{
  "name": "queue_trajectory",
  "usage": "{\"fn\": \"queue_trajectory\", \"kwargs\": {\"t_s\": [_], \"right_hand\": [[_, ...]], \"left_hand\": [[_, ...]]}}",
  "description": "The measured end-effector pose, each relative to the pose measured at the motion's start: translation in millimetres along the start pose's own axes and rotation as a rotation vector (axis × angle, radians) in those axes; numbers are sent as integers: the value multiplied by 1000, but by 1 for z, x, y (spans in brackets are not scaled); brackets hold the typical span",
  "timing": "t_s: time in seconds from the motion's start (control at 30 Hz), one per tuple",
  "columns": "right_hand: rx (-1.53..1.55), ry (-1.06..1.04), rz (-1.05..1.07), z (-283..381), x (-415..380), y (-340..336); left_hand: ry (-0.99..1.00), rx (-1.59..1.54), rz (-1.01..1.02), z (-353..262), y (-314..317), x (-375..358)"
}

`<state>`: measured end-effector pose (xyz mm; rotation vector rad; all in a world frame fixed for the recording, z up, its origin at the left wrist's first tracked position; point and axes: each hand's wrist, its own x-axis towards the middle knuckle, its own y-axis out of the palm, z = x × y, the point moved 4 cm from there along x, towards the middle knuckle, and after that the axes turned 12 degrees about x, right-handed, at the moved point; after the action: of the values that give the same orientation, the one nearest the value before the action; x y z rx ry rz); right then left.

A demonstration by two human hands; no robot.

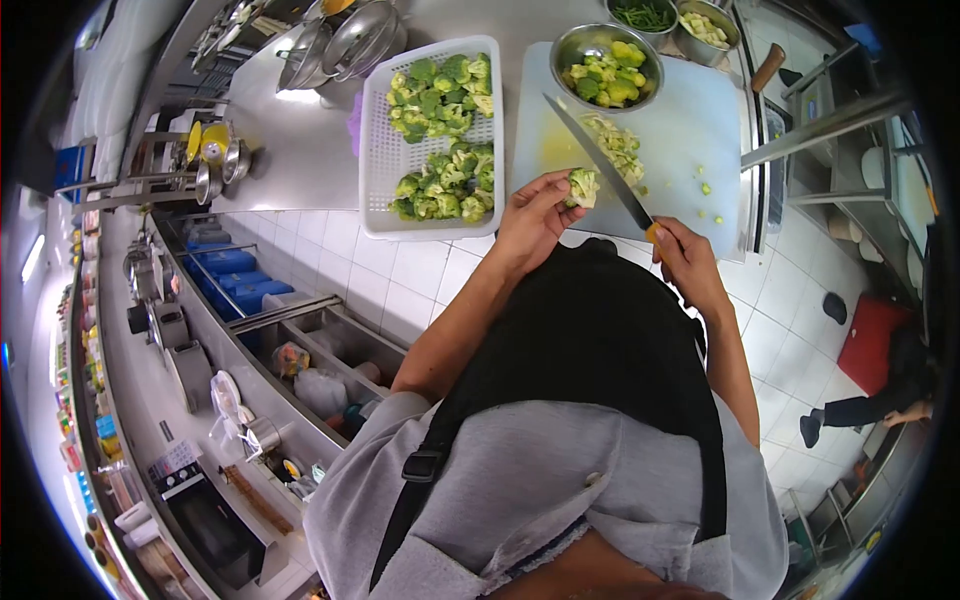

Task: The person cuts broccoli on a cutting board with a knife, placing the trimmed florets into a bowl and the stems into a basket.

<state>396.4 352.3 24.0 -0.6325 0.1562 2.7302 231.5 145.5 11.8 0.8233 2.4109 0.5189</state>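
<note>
My left hand (538, 222) is closed around a piece of broccoli (581, 188), held above the near edge of the cutting board (690, 130). In my right hand (688, 262) is the orange handle of a kitchen knife (608, 170); its long blade slants up and left over the board, close beside the broccoli. Pale trimmings (618, 148) lie heaped behind the blade, with small green bits (706, 188) scattered to the right. At the board's far edge stands a metal bowl (655, 88) of cut green pieces. A white perforated basket (377, 200) left of the board holds two heaps of broccoli florets (445, 182).
Two more metal containers, one with chopped greens (642, 14) and one with pale chunks (704, 30), stand at the far right. Metal strainers (362, 40) sit at the back left. Another person's leg (850, 411) shows at the right, near a red object (872, 345).
</note>
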Motion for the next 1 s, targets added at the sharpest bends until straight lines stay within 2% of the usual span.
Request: {"fn": "queue_trajectory", "kwargs": {"t_s": [0.13, 0.17, 0.3, 0.4, 0.53, 0.6, 0.63, 0.7, 0.77, 0.93, 1.0], "right_hand": [[-120, 37, 95, -13, 13, -2], [-21, 120, 77, -13, 13, -5], [-167, -46, -92, -8, 18, -8], [-162, -51, -100, -6, 13, -5], [-56, 75, 61, -11, 11, -2], [-89, 76, 73, -7, 9, -1], [-87, 81, 59, -6, 8, 0], [-101, 81, 44, -5, 6, -1], [-109, 79, 38, -6, 4, 0], [-88, 73, 79, -13, 3, 3], [-62, 81, 138, -16, 1, 3]], "left_hand": [[20, -80, 72, -10, -5, -2], [25, -111, 98, -14, -3, -2], [46, -201, 126, -21, -7, -1], [35, -242, 69, -22, -7, -1], [100, -278, 92, -28, -29, 6], [163, -237, 38, -42, -50, 16], [211, -121, -223, -62, -51, 17], [322, 40, -364, -85, -82, 23], [339, 232, -587, -112, -103, 31], [403, 360, -719, -156, -182, 89], [545, 463, -807, -168, -201, 99]]}}
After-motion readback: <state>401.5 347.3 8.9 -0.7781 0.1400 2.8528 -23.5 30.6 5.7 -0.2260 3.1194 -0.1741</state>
